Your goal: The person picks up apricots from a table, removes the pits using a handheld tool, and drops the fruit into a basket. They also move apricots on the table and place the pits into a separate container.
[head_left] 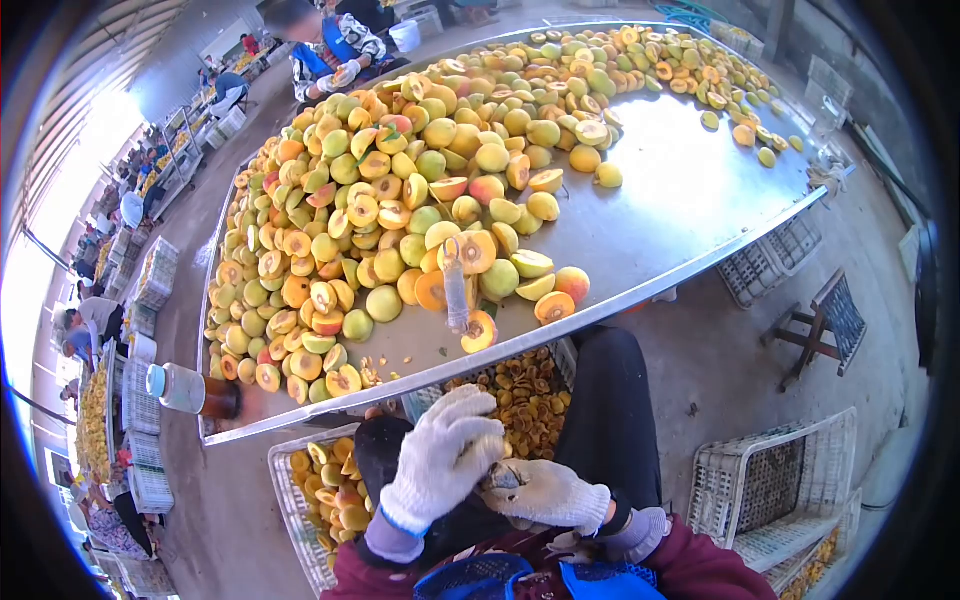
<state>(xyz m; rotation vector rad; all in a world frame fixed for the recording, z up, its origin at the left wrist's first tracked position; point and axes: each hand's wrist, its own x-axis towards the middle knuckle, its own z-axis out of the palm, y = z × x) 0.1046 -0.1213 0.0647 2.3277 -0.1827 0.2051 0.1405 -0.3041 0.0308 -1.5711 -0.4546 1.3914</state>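
Note:
Both my hands wear white knit gloves and meet above my lap. My left hand [442, 462] is closed, with a yellowish peach piece [489, 443] partly visible at its fingertips. Curled close beside it, my right hand [553, 494] grips a small dark, metallic-looking object [507, 477]; its kind is mostly hidden. Beyond them, a crate [425, 402] between my knees holds many brownish-orange pieces. Whole and halved yellow peaches [383, 215] are heaped on the metal table [640, 235]. A wrapped-handled tool with a thin metal loop [456, 290] lies near the table's front edge.
A jar of brown liquid [192, 391] stands at the table's left corner. Left of my legs is a crate of peach halves [290, 500]. To the right are white crates [770, 480] and a folding stool [825, 325]. A co-worker [335, 55] sits across the table.

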